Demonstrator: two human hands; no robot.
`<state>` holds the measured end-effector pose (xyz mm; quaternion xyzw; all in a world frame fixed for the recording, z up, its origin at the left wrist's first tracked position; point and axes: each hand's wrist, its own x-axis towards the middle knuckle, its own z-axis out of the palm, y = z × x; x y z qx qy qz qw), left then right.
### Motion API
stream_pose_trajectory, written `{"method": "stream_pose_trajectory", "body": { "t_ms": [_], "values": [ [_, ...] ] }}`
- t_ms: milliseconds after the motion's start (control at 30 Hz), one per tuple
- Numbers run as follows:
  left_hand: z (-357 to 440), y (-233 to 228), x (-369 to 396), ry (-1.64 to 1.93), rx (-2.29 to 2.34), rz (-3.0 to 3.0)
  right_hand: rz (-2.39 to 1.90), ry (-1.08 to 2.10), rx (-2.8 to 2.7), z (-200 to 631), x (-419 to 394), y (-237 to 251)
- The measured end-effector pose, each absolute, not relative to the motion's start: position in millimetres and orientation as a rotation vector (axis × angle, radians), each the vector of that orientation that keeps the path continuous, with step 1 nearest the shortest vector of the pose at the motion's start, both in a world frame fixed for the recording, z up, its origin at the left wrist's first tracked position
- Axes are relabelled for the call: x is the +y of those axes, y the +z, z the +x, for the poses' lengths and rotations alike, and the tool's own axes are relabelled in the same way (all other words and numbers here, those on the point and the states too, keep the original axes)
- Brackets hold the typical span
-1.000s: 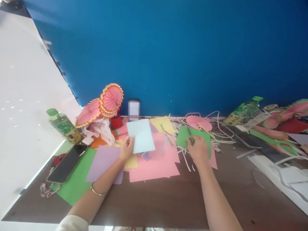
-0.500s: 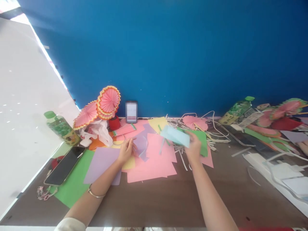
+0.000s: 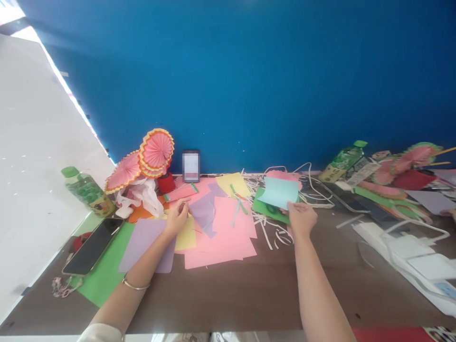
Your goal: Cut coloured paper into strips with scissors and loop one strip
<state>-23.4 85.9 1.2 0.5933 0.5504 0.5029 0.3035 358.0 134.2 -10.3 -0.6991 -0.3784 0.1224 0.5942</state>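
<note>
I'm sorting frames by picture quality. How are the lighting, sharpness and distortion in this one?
Head view: strong daylight blows out the white surface at left to near featureless white; the blue wall is evenly lit. The table edges bow from wide-angle distortion. The propped phone's screen is blurred. The right hand and its light blue sheet look slightly soft.

bright daylight glare top left; soft, perhaps motion-blurred, with wide-angle stretch at edges
</note>
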Motion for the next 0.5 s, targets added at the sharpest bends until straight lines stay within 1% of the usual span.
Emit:
{"method": "stream_pose_trajectory", "body": {
  "t_ms": [100, 167, 267, 400, 500],
  "values": [
    [-30, 15, 89, 1.223, 1.535, 1.675, -1.597, 0.378, -0.856, 355, 134, -9],
    [-35, 26, 90, 1.113, 1.599, 1.77, -1.662, 0.367, -0.946, 353, 133, -7],
    [-45, 40, 89, 0.942, 1.674, 1.926, -1.729, 0.287, -1.099, 346, 131, -3],
    [-51, 45, 78, 0.766, 1.718, 2.023, -1.666, 0.195, -1.261, 340, 128, 1],
    [-46, 39, 65, 0.693, 1.708, 2.089, -1.662, -0.024, -1.327, 348, 125, 7]
  ]
}}
